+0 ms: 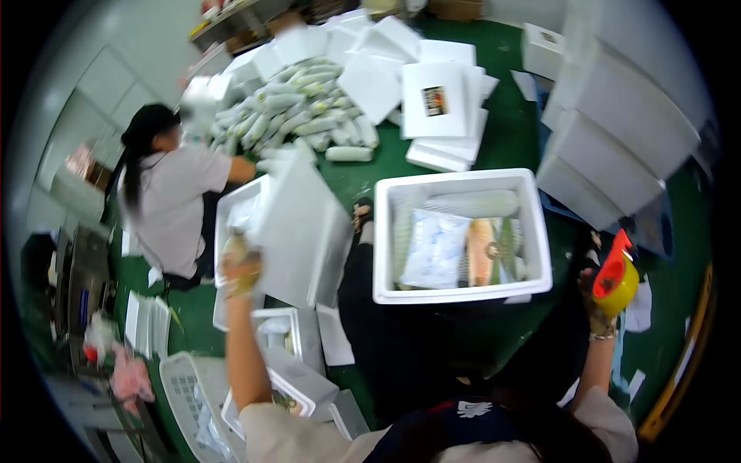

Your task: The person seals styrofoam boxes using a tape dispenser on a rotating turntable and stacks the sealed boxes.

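Note:
My right hand [598, 309], gloved, holds a red tape dispenser with a yellow roll [615, 284] at the right. My left hand [242, 266], also gloved and blurred, is at the left edge of a large white foam lid [301, 231] that stands tilted; its grip is too smeared to read. Between my legs sits an open white foam box [540, 231]. Inside it lie a clear ice pack [434, 248], an orange-and-green printed packet [484, 251] and net-wrapped produce [471, 203].
A co-worker [174, 193] crouches at the left beside another foam box [224, 212]. Wrapped vegetables [297, 112] are heaped ahead, near loose foam lids [436, 100]. Tall foam boxes [610, 147] stand at the right. A white basket [181, 393] and small boxes lie lower left.

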{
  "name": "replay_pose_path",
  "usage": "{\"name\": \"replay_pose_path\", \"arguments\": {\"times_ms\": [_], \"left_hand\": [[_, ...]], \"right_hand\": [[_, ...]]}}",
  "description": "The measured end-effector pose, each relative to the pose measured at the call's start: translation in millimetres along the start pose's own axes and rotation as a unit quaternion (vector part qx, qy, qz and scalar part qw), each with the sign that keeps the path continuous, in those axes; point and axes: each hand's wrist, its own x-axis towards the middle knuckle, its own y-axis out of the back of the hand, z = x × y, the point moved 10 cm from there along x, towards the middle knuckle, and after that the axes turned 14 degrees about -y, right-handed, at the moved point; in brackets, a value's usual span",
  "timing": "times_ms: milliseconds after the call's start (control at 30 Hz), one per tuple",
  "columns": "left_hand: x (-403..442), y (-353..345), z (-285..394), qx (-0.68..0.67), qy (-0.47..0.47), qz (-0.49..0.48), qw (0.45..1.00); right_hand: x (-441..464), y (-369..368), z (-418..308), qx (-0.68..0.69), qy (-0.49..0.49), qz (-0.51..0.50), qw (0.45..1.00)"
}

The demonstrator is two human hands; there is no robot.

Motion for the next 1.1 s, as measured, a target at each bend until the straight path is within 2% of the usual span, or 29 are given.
{"name": "replay_pose_path", "arguments": {"times_ms": [33, 67, 100, 167, 200, 233, 300, 367, 400, 433, 500, 533, 567, 600, 633, 667, 700, 733, 767, 800, 833, 867, 900, 967, 1000, 1033, 1100], "left_hand": [[29, 67, 20, -0.009, -0.020, 0.050, 0.999], [51, 119, 57, -0.026, -0.052, 0.087, 0.995], [74, 179, 112, -0.215, 0.016, 0.120, 0.969], [64, 147, 175, -0.149, -0.131, 0.090, 0.976], [60, 137, 223, -0.153, -0.196, 0.076, 0.966], [52, 127, 272, -0.156, -0.260, 0.059, 0.951], [14, 81, 341, -0.086, -0.386, -0.014, 0.918], [-17, 60, 361, -0.095, -0.417, -0.089, 0.899], [-18, 53, 356, -0.134, -0.403, -0.187, 0.886], [-9, 67, 359, -0.164, -0.383, -0.234, 0.879], [-1, 74, 360, -0.245, -0.375, -0.325, 0.833], [4, 69, 359, -0.263, -0.366, -0.406, 0.795], [16, 57, 357, -0.276, -0.385, -0.411, 0.779], [55, 55, 347, -0.384, -0.308, -0.299, 0.818], [94, 65, 355, -0.350, -0.338, -0.164, 0.858], [127, 57, 358, -0.412, -0.355, -0.042, 0.838], [154, 40, 373, -0.315, -0.369, -0.048, 0.873], [171, 9, 377, -0.295, -0.298, -0.081, 0.904], [166, -32, 382, -0.284, -0.240, -0.212, 0.904], [153, -47, 391, -0.252, -0.250, -0.248, 0.902], [138, -55, 397, -0.218, -0.257, -0.282, 0.898], [133, -45, 396, -0.223, -0.243, -0.295, 0.897], [126, -34, 392, -0.237, -0.203, -0.299, 0.902], [125, -44, 385, -0.251, -0.196, -0.269, 0.909], [125, -55, 378, -0.244, -0.152, -0.293, 0.912], [130, -55, 380, -0.244, -0.156, -0.290, 0.912], [132, -74, 387, -0.202, -0.190, -0.379, 0.883]], "right_hand": [[-3, -25, -10, -0.077, 0.039, -0.031, 0.996], [-4, -51, -15, -0.064, 0.039, -0.038, 0.996], [-4, -58, -21, -0.074, 0.042, -0.021, 0.996], [-3, -55, -29, -0.116, 0.052, 0.041, 0.991], [0, -65, -34, -0.111, 0.072, 0.036, 0.991], [2, -77, -40, -0.113, 0.082, 0.073, 0.988], [12, -101, -40, -0.010, 0.078, 0.003, 0.997], [32, -94, -36, -0.006, 0.025, 0.008, 1.000], [47, -93, -26, 0.014, 0.009, -0.008, 1.000], [57, -114, -21, 0.010, -0.013, -0.006, 1.000], [88, -110, 2, -0.175, -0.055, 0.044, 0.982], [116, -84, 33, 0.022, -0.112, 0.077, 0.990], [138, -66, 64, 0.219, -0.165, 0.108, 0.956], [154, -68, 44, -0.098, -0.110, 0.149, 0.978], [167, -84, 30, -0.408, -0.050, 0.172, 0.895], [166, -96, 28, -0.444, -0.077, 0.194, 0.871], [164, -105, 22, -0.478, -0.101, 0.215, 0.846], [164, -97, 31, -0.476, -0.088, 0.192, 0.854], [160, -108, 32, -0.473, -0.076, 0.169, 0.861], [141, -108, 28, -0.433, -0.052, 0.202, 0.877], [134, -100, 30, -0.403, -0.092, 0.258, 0.873], [125, -92, 32, -0.367, -0.128, 0.314, 0.866], [119, -93, 34, -0.431, -0.170, 0.314, 0.828], [127, -94, 48, -0.365, -0.121, 0.254, 0.888], [134, -93, 49, -0.363, -0.118, 0.255, 0.888], [138, -93, 44, -0.356, -0.111, 0.285, 0.883], [146, -80, 23, -0.350, -0.092, 0.313, 0.878]]}}
